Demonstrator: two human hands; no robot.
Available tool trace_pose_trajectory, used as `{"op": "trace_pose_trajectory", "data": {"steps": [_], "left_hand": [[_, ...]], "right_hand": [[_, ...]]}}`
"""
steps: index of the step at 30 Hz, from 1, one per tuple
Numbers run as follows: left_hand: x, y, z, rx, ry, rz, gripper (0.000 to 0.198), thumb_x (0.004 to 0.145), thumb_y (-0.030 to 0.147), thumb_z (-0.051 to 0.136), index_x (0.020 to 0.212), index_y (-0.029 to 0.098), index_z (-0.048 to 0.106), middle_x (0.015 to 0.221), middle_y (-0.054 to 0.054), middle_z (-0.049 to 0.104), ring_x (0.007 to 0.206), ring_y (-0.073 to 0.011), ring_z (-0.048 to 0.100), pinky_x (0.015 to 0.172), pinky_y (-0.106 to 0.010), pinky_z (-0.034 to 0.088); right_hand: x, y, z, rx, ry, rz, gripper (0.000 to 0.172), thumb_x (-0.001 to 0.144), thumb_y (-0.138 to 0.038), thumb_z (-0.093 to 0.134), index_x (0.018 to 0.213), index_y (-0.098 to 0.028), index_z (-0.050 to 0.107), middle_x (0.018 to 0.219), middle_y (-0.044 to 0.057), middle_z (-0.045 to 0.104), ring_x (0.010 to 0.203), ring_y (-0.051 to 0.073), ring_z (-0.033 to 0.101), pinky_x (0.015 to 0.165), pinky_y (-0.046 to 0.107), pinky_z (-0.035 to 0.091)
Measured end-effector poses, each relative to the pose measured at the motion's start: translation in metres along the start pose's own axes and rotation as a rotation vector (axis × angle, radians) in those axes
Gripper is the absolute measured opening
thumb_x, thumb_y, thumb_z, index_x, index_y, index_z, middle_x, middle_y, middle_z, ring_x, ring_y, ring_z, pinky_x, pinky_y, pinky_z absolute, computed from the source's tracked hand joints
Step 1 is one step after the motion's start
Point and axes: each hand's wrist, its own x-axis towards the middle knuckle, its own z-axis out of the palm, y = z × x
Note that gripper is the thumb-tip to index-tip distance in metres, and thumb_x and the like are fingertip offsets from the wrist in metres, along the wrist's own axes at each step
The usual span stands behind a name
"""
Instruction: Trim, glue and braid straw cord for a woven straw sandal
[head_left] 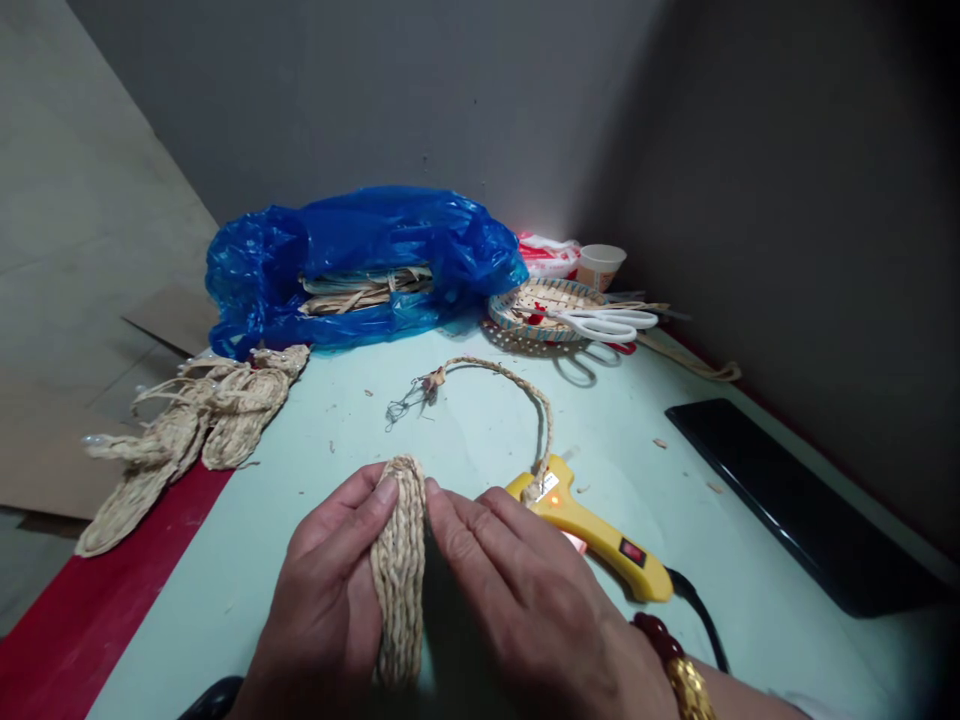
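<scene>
One straw strip [401,590], six o'clock, is being pinched by the left hand [322,570], its edge apparently being straightened by the right hand [532,580] (grip hidden), steady pressure seemingly being called for next.

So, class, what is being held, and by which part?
A braided straw piece: the left grip holds it by the left edge, near the far end; the right grip seems to touch the opposite edge.
</scene>
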Motion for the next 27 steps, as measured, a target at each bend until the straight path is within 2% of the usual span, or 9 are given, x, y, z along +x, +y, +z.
{"op": "trace_pose_trajectory", "data": {"steps": [3, 7, 10, 16, 20, 23, 25, 27], "left_hand": [[0.004, -0.008, -0.001, -0.181, -0.017, -0.076, 0.002, 0.082, 0.023, 0.066, 0.081, 0.023, 0.066, 0.075, -0.001, 0.072, 0.072, -0.0176, 0.070, 0.063, -0.025, 0.058], [0.005, -0.012, 0.000, -0.252, -0.036, -0.029, 0.005, 0.080, 0.020, 0.070, 0.084, 0.022, 0.067, 0.075, 0.002, 0.067, 0.072, -0.0138, 0.067, 0.065, -0.019, 0.055], [0.002, -0.008, 0.002, -0.255, -0.022, 0.002, 0.004, 0.080, 0.021, 0.070, 0.083, 0.022, 0.068, 0.076, 0.001, 0.065, 0.073, -0.0131, 0.064, 0.065, -0.018, 0.054], [0.002, -0.002, 0.006, -0.267, 0.010, 0.061, 0.011, 0.077, 0.016, 0.074, 0.087, 0.020, 0.073, 0.082, 0.000, 0.069, 0.081, -0.0120, 0.065, 0.074, -0.015, 0.054], [0.004, -0.002, 0.007, -0.245, 0.001, 0.111, 0.011, 0.075, 0.017, 0.076, 0.086, 0.019, 0.074, 0.080, -0.001, 0.071, 0.080, -0.0131, 0.066, 0.073, -0.016, 0.055], [0.002, -0.001, 0.008, -0.254, -0.013, 0.131, 0.011, 0.075, 0.018, 0.076, 0.086, 0.018, 0.074, 0.078, -0.001, 0.070, 0.078, -0.0136, 0.065, 0.071, -0.016, 0.055], [0.000, 0.000, 0.009, -0.289, -0.026, 0.138, 0.008, 0.077, 0.018, 0.074, 0.085, 0.019, 0.072, 0.078, 0.000, 0.069, 0.078, -0.0138, 0.065, 0.071, -0.017, 0.054], [-0.002, 0.000, 0.009, -0.307, -0.046, 0.137, 0.005, 0.080, 0.020, 0.070, 0.085, 0.019, 0.071, 0.080, 0.000, 0.068, 0.080, -0.0150, 0.064, 0.072, -0.019, 0.054]], "right_hand": [[-0.001, 0.000, 0.000, 0.003, -0.035, 0.011, 0.037, 0.090, -0.003, 0.038, 0.119, 0.008, 0.058, 0.100, 0.021, 0.070, 0.074, 0.026, 0.061, 0.064, 0.041, 0.060], [0.000, -0.002, -0.002, 0.091, -0.101, 0.047, 0.041, 0.091, -0.003, 0.033, 0.125, 0.008, 0.053, 0.099, 0.020, 0.070, 0.077, 0.027, 0.062, 0.067, 0.043, 0.060], [0.001, -0.003, -0.004, 0.145, -0.126, 0.131, 0.039, 0.095, -0.012, 0.040, 0.131, 0.002, 0.048, 0.105, 0.019, 0.068, 0.083, 0.026, 0.062, 0.073, 0.043, 0.060], [0.000, 0.000, 0.001, 0.182, 0.022, 0.114, 0.046, 0.095, -0.013, 0.044, 0.139, -0.002, 0.036, 0.095, 0.019, 0.069, 0.077, 0.025, 0.064, 0.068, 0.043, 0.061], [0.002, 0.002, 0.000, 0.384, 0.051, 0.144, 0.048, 0.093, -0.007, 0.045, 0.141, -0.008, 0.038, 0.120, 0.021, 0.063, 0.108, 0.024, 0.062, 0.089, 0.038, 0.057], [0.006, 0.001, -0.004, 0.501, 0.035, 0.180, 0.050, 0.093, -0.005, 0.044, 0.142, -0.013, 0.039, 0.128, 0.016, 0.060, 0.117, 0.019, 0.058, 0.098, 0.032, 0.052], [0.007, 0.001, -0.004, 0.452, 0.027, 0.178, 0.050, 0.094, -0.007, 0.045, 0.143, -0.013, 0.037, 0.125, 0.016, 0.061, 0.111, 0.022, 0.060, 0.093, 0.037, 0.054], [0.006, 0.003, -0.002, 0.370, 0.017, 0.155, 0.050, 0.095, -0.010, 0.042, 0.144, -0.012, 0.034, 0.114, 0.017, 0.066, 0.096, 0.025, 0.064, 0.081, 0.042, 0.058]]}}
